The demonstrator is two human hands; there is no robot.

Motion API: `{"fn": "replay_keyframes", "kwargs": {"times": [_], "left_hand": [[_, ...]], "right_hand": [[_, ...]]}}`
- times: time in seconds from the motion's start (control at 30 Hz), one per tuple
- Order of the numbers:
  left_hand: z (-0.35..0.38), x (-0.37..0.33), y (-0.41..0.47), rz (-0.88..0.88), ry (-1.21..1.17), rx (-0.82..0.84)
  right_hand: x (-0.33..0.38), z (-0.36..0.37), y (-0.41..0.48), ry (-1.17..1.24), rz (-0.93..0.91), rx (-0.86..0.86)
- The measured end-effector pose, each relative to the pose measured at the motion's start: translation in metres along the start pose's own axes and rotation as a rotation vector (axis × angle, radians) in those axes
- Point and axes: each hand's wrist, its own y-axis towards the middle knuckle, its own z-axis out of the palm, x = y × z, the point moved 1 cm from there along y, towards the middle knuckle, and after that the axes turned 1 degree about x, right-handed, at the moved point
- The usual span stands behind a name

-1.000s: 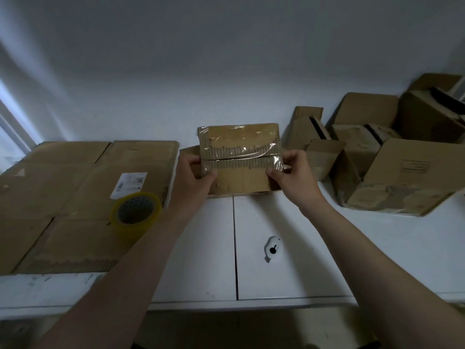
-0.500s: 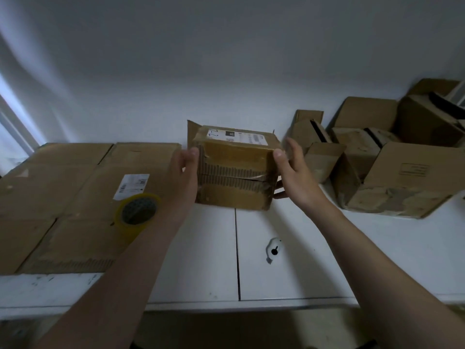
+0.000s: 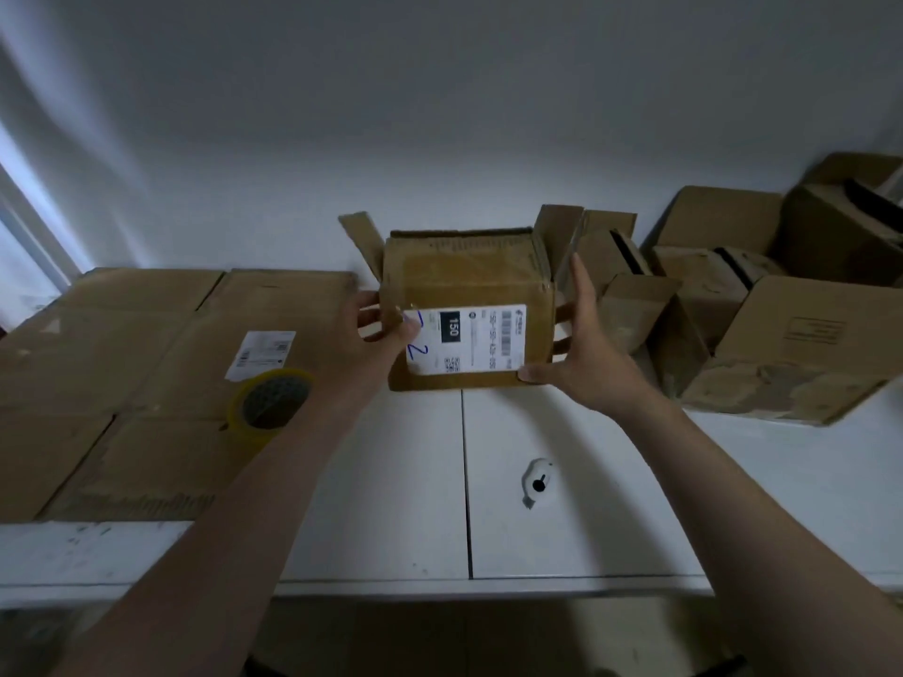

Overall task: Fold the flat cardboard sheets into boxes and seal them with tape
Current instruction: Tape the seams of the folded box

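Note:
A small brown cardboard box (image 3: 464,280) with a white shipping label (image 3: 469,346) on its near face is held between both hands at the middle of the white table (image 3: 391,481). Its far flaps stand open. My left hand (image 3: 376,334) grips the box's left edge, thumb on the label. My right hand (image 3: 581,354) holds the right side, fingers straight up along it, thumb under the lower right corner. A yellow tape roll (image 3: 271,403) lies on flat cardboard sheets (image 3: 122,344) to the left.
Several folded, open cardboard boxes (image 3: 782,344) crowd the right back of the table. A small white object (image 3: 537,481) with a black dot lies on the table in front of me. A white wall stands behind.
The box has been turned over in both hands: the taped seam faced me a second ago, now the labelled face does, and the open flaps point away.

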Motion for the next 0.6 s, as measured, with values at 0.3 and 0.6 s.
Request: {"fn": "replay_keyframes", "kwargs": {"times": [0.3, 0.6], "left_hand": [[0.006, 0.022, 0.004, 0.153, 0.220, 0.173], [0.044, 0.005, 0.048, 0.275, 0.304, -0.043]], "right_hand": [[-0.007, 0.002, -0.001, -0.063, -0.049, -0.121], [-0.012, -0.021, -0.004, -0.331, -0.222, -0.291]]}}
